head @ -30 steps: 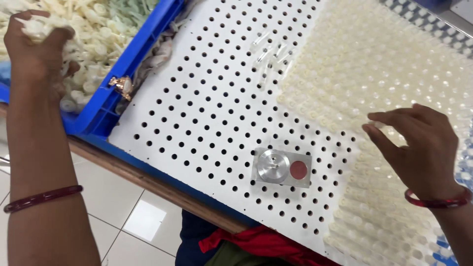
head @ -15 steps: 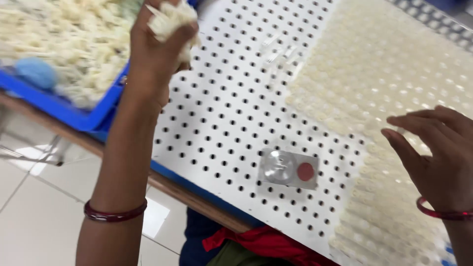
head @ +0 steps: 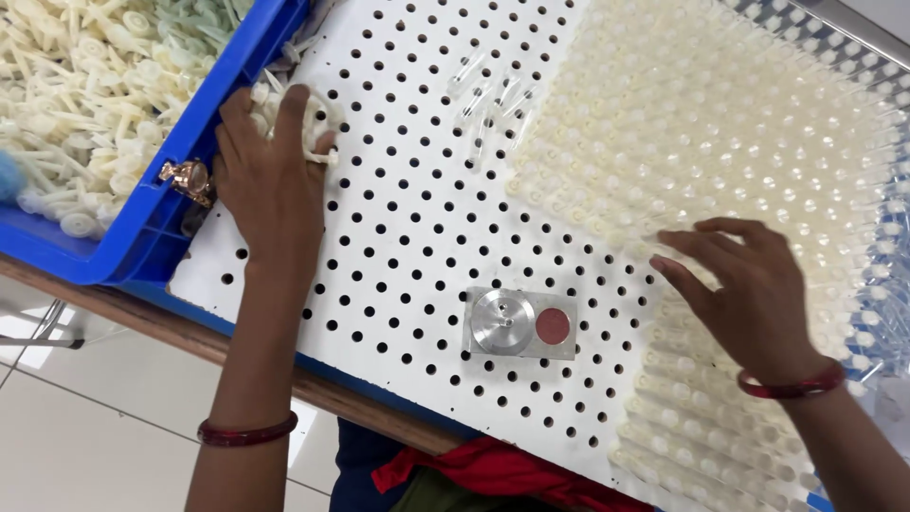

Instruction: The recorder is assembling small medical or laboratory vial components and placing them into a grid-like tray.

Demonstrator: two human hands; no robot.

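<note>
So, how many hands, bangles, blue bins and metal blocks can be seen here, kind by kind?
Hands: 2, left hand and right hand
Bangles: 2
Blue bin: 1
Metal block: 1
Total: 6

Cream plastic caps (head: pixel 301 121), a loose handful, lie on the white perforated board (head: pixel 398 218) beside the blue bin. Capped tubes (head: pixel 720 123) stand upright in dense rows across the board's right portion.

My wooden-edged desk (head: pixel 142 322), white perforated board (head: pixel 398 218) lying across it, blue bin (head: pixel 161 228) of cream plastic parts at ten o'clock, small metal block (head: pixel 520 323) at six o'clock on the board.
</note>
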